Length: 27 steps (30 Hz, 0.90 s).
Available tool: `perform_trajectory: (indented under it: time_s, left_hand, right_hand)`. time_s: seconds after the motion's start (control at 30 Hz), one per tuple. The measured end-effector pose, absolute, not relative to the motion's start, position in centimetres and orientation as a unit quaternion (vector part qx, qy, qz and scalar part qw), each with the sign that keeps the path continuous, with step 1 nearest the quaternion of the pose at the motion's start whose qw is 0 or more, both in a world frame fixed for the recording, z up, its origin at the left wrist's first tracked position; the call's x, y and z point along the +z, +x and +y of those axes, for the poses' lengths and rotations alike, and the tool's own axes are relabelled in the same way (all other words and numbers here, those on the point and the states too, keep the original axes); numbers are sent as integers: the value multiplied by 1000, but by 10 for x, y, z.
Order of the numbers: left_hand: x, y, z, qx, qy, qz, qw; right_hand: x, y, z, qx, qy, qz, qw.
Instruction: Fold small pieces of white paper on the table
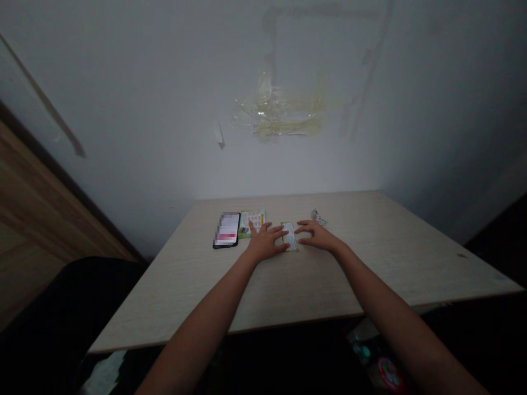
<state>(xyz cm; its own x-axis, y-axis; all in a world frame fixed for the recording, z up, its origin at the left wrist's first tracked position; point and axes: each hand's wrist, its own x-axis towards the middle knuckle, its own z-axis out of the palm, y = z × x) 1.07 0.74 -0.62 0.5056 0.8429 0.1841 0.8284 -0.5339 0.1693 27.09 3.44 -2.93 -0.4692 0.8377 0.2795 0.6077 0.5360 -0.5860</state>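
Reaching out from the near edge of the table, two bare forearms (201, 323) ended in hands lying palm-down on a pale, wood-grained tabletop (382, 258). The left hand (265, 243) and the right hand (317, 236) lay on either side of a small, narrow, cream-white paper card (289, 237) with a yellowish border, its print too small to read. The card lay flat between them, its long side pointing away from the person. The left fingers (278, 237) were spread, their tips reaching the card's left edge, while the right fingers (307, 230) fanned more loosely, their tips at its right edge. Neither hand pinched the card.

Just past the left hand lay a rectangular card printed in green, yellow and orange (252, 222). Beside it sat a black smartphone (226, 229), its screen blurred. A small, crumpled, silvery-white wrapper (318, 218) lay just beyond the right fingers. Past the far edge of the table rose a grey-white wall (144, 109), marked with yellowed strips of clear tape (280, 112). A brown wooden panel (37, 203) stood off to the left.
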Motion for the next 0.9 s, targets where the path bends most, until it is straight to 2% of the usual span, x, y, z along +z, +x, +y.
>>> perform_trajectory:
  time_s: [0.3,0.9]
  left_hand:
    - [-8,10,9,130,870,474,31]
    - [-5,9,9,123,871,474,38]
  right_hand:
    - [-30,270,36,219,-432,-815,318]
    - [-35,252,51,80,-488,-810,316]
